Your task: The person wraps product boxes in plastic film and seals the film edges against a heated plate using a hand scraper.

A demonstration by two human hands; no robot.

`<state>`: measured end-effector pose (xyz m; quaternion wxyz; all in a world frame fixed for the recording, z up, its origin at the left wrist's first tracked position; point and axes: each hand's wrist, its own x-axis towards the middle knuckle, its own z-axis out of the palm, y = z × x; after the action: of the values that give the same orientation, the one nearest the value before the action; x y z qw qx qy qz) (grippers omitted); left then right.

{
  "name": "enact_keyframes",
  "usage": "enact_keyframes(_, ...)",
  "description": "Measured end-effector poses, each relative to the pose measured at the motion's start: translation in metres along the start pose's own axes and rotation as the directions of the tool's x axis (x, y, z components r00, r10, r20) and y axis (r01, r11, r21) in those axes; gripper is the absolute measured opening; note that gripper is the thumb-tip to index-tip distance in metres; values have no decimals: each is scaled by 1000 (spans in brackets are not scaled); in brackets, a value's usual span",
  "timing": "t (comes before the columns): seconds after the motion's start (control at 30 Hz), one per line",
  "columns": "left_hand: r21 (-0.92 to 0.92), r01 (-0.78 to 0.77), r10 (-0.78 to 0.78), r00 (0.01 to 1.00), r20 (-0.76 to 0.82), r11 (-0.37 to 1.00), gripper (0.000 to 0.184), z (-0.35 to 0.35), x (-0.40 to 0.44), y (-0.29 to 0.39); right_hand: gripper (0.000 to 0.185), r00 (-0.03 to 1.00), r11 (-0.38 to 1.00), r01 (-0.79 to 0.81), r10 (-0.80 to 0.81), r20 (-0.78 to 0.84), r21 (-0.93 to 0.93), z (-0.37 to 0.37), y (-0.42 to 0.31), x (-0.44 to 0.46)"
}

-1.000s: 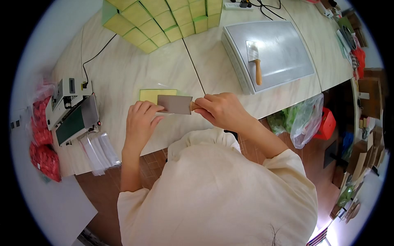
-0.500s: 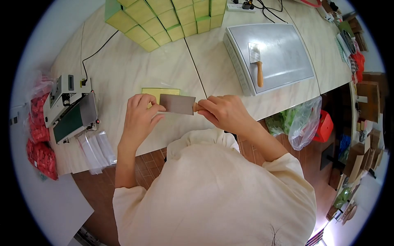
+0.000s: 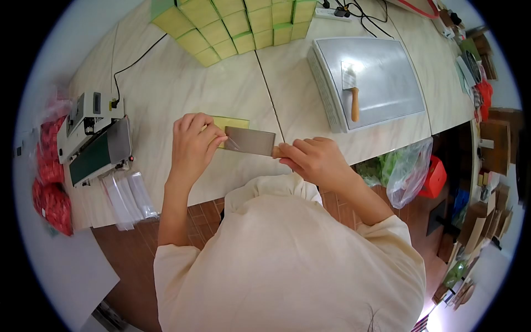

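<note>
My right hand (image 3: 313, 157) is closed round the wooden handle of a small cleaver (image 3: 250, 141). Its broad rectangular metal blade points left, just above the table. At the blade's left end, my left hand (image 3: 193, 143) has thumb and fingertips pinched together; a thin pale streak shows on the blade there, and what the fingers hold is too small to make out. Behind the blade and the left fingers lies a yellow-green box (image 3: 235, 122), partly covered by both.
Stacked yellow-green boxes (image 3: 232, 27) stand at the back. To the right, a grey metal-topped case (image 3: 381, 83) bears a second wooden-handled tool (image 3: 354, 102). A machine with a green plate (image 3: 97, 157), clear plastic sleeves (image 3: 127, 196) and red bags (image 3: 51, 205) are at the left.
Both hands and the cleaver have shifted slightly right in the view. The left fingertips have drawn together at the blade's end. The whole view has also moved a little.
</note>
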<state>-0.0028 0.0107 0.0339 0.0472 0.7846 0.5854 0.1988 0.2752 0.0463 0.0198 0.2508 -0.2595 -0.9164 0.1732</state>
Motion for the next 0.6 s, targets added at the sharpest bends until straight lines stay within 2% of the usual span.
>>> enact_keyframes(0.13,5,15,-15,1000,3,1000,10,2,2,-3,14,999,999,-37,37,15,22,-19,6,-13)
enact_keyframes(0.3,52,-3,3,1000,-16,999,9,9,5,-8,18,975,965,-220,218,29,145,-32,7,-27)
enact_keyframes(0.47,58,-9,10,1000,-2,998,9,13,7,-10,17,986,951,-165,161,37,260,-14,-2,-20)
enact_keyframes(0.6,78,-4,5,1000,-9,997,10,12,8,-11,13,986,966,-164,157,50,198,-1,-2,-7)
